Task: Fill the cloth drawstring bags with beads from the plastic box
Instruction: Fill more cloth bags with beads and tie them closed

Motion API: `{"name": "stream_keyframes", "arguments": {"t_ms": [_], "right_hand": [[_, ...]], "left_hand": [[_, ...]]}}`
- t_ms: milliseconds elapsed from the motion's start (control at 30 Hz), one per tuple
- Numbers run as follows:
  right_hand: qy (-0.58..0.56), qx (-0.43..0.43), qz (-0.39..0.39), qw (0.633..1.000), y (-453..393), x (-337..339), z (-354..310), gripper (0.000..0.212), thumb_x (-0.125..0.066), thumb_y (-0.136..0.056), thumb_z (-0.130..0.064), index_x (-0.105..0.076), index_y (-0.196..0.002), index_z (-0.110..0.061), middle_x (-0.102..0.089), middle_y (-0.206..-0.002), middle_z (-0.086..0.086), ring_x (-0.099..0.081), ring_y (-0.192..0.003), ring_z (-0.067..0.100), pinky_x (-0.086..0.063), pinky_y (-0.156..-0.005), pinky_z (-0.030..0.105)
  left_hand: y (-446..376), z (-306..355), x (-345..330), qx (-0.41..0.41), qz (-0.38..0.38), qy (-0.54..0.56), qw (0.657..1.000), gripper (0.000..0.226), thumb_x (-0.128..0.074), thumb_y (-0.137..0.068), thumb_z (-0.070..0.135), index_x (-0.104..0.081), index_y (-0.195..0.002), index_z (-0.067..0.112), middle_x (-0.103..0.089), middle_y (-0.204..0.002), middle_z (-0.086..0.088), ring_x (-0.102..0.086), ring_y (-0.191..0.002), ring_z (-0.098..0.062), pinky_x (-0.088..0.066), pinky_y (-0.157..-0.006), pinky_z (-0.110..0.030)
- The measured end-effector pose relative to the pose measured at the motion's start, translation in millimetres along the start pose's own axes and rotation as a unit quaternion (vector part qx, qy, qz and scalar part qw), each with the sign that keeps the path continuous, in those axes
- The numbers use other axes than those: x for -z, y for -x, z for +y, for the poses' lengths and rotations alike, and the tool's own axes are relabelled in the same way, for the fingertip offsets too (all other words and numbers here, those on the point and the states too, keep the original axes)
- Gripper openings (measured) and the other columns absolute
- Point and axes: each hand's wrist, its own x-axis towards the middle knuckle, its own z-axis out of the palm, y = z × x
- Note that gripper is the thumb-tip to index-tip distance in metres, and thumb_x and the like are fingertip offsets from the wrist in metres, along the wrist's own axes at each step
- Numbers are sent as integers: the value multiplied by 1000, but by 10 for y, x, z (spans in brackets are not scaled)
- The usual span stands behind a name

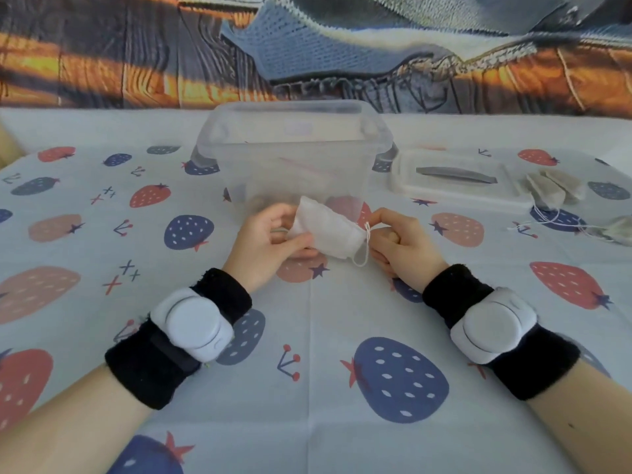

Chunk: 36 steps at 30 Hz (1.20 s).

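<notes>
A white cloth drawstring bag (pixel 326 229) is held just above the table in front of me. My left hand (pixel 265 239) grips its left end. At the bag's gathered right end, my right hand (pixel 398 242) pinches the white drawstring (pixel 366 242), which hangs in a small loop. Right behind the bag stands the clear plastic box (pixel 294 148), lid off. I cannot make out beads through its cloudy walls.
The box's lid (pixel 458 179) with a grey handle lies to the right of the box. More cloth bags (pixel 554 188) with loose strings lie at the far right. A strawberry-print cloth (pixel 325 354) covers the table. Both wrists wear black bands with white devices.
</notes>
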Motion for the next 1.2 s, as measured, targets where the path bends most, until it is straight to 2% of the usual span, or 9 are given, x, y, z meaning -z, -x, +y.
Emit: {"name": "stream_keyframes", "arguments": {"t_ms": [200,400,567,767,833,967,1033,1133,1200], "right_hand": [[-8,20,-31,999,0,-14,33,21,-46,-94,-1,-54,-81,-15,-35,-39,-8,-26,-34,11,-28,-35,16],[-62,53,14,997,2,-65,22,22,-48,-95,-5,-47,-74,-12,-25,-40,-9,-23,-39,7,-25,-37,13],[-62,117,29,991,23,-59,0,18,-49,-94,-5,-55,-78,-11,-25,-42,-2,-21,-40,8,-27,-41,13],[-59,141,20,988,48,-73,-15,26,-50,-92,-4,-62,-82,-24,-17,-47,3,-17,-46,12,-26,-45,15],[-16,137,24,990,41,-63,-1,25,-53,-92,-8,-63,-78,-26,-20,-47,0,-19,-47,13,-25,-45,19],[22,94,50,994,10,-37,50,27,-59,-89,-6,-61,-63,2,-24,-52,4,-20,-52,17,-24,-47,23],[19,88,63,994,4,-37,61,34,-60,-89,-8,-57,-55,-3,-26,-55,6,-20,-53,17,-21,-47,23],[34,100,73,992,-7,-37,84,39,-59,-90,-10,-53,-57,9,-24,-56,6,-18,-54,14,-20,-48,21],[63,115,82,988,-14,-35,106,39,-60,-89,-9,-51,-56,8,-21,-55,4,-17,-54,10,-19,-49,19]], "left_hand": [[16,1,-26,-9,14,34,999,11,-62,-85,-4,-62,-96,-2,-67,-87,-14,-70,-74,-24,-59,-64,-29],[14,11,-23,12,34,52,998,6,-60,-88,3,-61,-84,-2,-65,-64,-11,-68,-63,-26,-58,-59,-27],[25,37,-31,18,48,53,997,12,-59,-89,5,-59,-80,-2,-62,-65,-19,-68,-58,-25,-57,-56,-25],[29,27,-25,19,21,47,998,15,-60,-88,6,-60,-86,-8,-65,-61,-12,-69,-60,-26,-58,-59,-28],[34,22,-24,15,11,39,999,18,-62,-86,7,-60,-88,-11,-66,-64,-14,-69,-62,-28,-59,-61,-29],[54,22,-47,8,-17,15,1000,16,-66,-82,4,-61,-84,-10,-66,-73,-21,-68,-63,-24,-58,-60,-28],[53,-3,-53,-3,-5,-27,1000,16,-72,-78,9,-64,-85,-3,-69,-76,-12,-68,-64,-18,-56,-58,-25],[32,-60,-22,-47,58,-156,985,47,-84,-66,32,-61,-104,17,-67,-98,7,-63,-79,-5,-49,-66,-17],[40,-58,-5,-84,63,-206,973,70,-80,-58,50,-52,-117,26,-59,-113,13,-57,-95,-2,-44,-74,-14]]}}
